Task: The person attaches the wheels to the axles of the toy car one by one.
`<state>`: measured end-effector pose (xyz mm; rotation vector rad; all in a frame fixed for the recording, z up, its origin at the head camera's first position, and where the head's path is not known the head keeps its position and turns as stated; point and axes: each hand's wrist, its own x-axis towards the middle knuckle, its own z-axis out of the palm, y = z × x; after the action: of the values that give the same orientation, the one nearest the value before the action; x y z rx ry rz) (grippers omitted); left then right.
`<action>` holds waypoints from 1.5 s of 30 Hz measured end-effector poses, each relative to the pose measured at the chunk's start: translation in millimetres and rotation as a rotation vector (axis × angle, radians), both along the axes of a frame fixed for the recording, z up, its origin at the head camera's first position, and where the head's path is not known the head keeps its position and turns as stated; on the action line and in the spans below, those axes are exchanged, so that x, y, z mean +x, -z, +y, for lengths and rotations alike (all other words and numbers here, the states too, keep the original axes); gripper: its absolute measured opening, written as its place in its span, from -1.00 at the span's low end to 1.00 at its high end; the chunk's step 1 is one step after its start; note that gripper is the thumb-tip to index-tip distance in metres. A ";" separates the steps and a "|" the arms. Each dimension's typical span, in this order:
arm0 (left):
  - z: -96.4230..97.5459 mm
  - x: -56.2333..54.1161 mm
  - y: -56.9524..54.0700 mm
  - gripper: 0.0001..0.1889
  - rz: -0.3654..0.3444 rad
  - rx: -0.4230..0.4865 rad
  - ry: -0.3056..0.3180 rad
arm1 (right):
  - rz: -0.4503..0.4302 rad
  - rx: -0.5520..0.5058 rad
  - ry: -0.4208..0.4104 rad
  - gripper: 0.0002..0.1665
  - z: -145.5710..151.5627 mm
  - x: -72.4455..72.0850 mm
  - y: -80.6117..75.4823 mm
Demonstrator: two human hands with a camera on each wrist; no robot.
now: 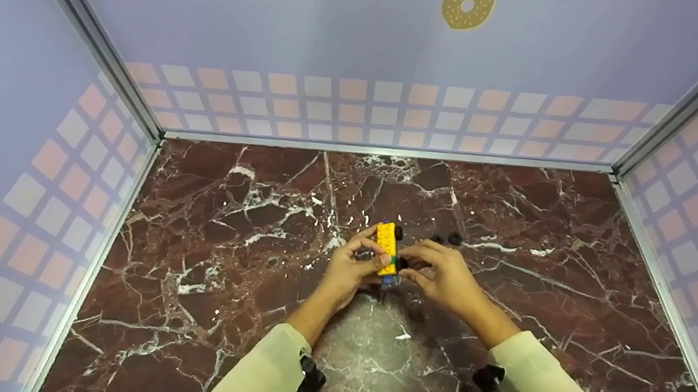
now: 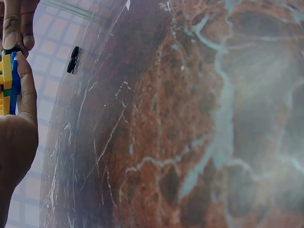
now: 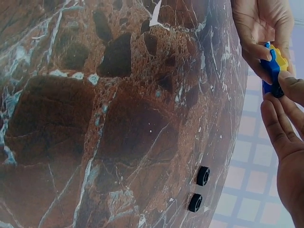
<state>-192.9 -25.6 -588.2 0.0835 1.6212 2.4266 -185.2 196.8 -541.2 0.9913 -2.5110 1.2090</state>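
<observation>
A yellow-and-blue toy brick car (image 1: 386, 243) is held raised over a dark red marbled tabletop (image 1: 165, 306). The left hand (image 1: 344, 271) grips its body, thumb across the yellow studs. The right hand (image 1: 445, 276), fingertips drawn narrow, pinches what appears to be a black near wheel (image 1: 400, 264) against the car's right side; a far wheel (image 1: 398, 233) sits further along that side. 2 loose black wheels (image 3: 203, 175) lie on the tabletop beyond the right hand. Good work here likely needs firm left-hand support and straight, level pressure, since a slanted push could twist the bricks.
</observation>
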 end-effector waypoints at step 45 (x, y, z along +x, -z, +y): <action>-2.6 0.6 4.0 -0.88 0.016 -0.026 -0.032 | -0.104 -0.016 0.051 -0.43 -10.2 3.7 3.4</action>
<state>-192.3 -28.2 -592.3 0.0740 1.6736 2.4336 -181.6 186.6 -544.6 0.8771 -2.5840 1.2950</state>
